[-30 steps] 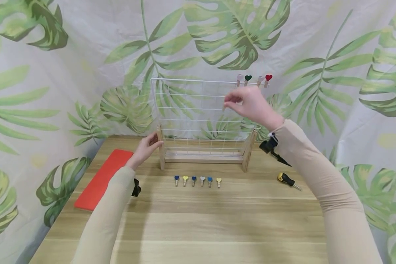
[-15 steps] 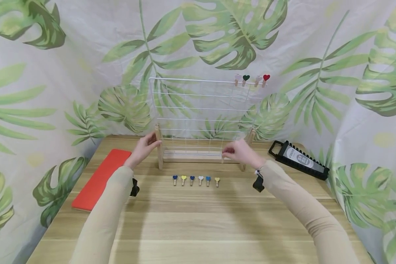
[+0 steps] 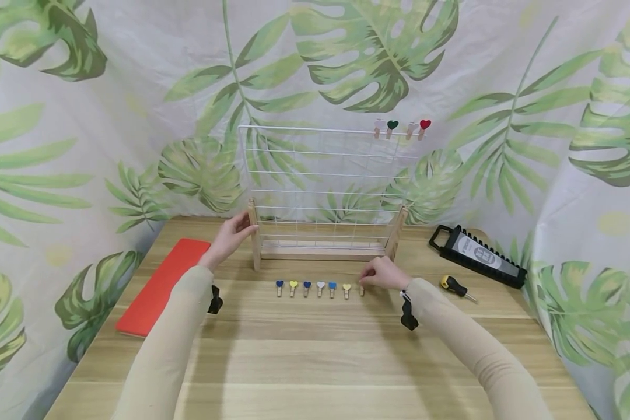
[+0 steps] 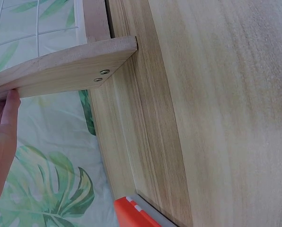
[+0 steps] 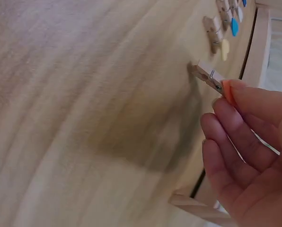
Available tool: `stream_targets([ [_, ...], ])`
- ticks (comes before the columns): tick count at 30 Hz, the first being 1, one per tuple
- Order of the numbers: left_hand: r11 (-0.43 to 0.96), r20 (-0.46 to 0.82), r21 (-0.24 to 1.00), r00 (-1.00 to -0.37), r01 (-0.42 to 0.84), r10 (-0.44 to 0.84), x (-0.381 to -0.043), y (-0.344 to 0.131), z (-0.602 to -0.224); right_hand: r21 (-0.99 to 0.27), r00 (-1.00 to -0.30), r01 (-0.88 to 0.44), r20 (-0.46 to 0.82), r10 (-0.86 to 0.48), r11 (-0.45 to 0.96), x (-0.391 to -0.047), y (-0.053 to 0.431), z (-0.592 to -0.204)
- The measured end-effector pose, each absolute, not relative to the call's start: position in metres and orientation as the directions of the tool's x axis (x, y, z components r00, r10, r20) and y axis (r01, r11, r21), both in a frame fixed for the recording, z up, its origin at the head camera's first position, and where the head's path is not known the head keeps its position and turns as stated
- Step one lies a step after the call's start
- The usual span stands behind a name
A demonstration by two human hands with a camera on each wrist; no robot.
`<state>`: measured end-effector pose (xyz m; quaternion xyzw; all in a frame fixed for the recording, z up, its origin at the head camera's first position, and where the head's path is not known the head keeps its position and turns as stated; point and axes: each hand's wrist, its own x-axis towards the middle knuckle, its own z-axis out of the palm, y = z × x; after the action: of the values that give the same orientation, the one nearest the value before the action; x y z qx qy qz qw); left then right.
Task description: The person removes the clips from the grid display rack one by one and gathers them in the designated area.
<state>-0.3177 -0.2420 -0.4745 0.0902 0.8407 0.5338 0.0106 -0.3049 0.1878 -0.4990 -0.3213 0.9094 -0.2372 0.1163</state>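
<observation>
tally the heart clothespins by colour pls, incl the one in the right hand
Dark blue clothespins: 2
Yellow clothespins: 2
White or very pale clothespins: 3
Light blue clothespin: 1
Green clothespin: 1
Red clothespin: 1
Orange clothespin, in the right hand: 1
Total: 11

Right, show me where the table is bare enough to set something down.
The broadest bare patch of table lies in front of the clip row, between the two sleeves. A narrow strip runs between row and wire rack. Crowded: the row's right end, where the right hand pinches an orange-topped clip; and the back right, with the black holder and screwdriver.
</observation>
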Motion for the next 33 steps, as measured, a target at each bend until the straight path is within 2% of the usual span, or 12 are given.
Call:
stream_targets([
  [11, 0.417, 0.088, 0.896, -0.981, 0.153, 0.17, -0.32, -0.242, -0.476, -0.547, -0.78, -0.418, -0.193, -0.596, 0.725, -0.307, 0.192, -0.505],
  [17, 0.429, 0.079, 0.892, -0.983, 0.143, 0.163, -0.319, -0.242, -0.476, -0.55, -0.774, -0.399, -0.228, -0.591, 0.734, -0.306, 0.192, -0.508],
  [28, 0.421, 0.083, 0.895, -0.982, 0.147, 0.168, -0.32, -0.244, -0.476, -0.539, -0.776, -0.435, -0.182, -0.604, 0.721, -0.307, 0.196, -0.504],
  [33, 0.415, 0.083, 0.898, -0.982, 0.146, 0.168, -0.32, -0.244, -0.477, -0.529, -0.785, -0.483, -0.092, -0.613, 0.698, -0.307, 0.198, -0.479],
])
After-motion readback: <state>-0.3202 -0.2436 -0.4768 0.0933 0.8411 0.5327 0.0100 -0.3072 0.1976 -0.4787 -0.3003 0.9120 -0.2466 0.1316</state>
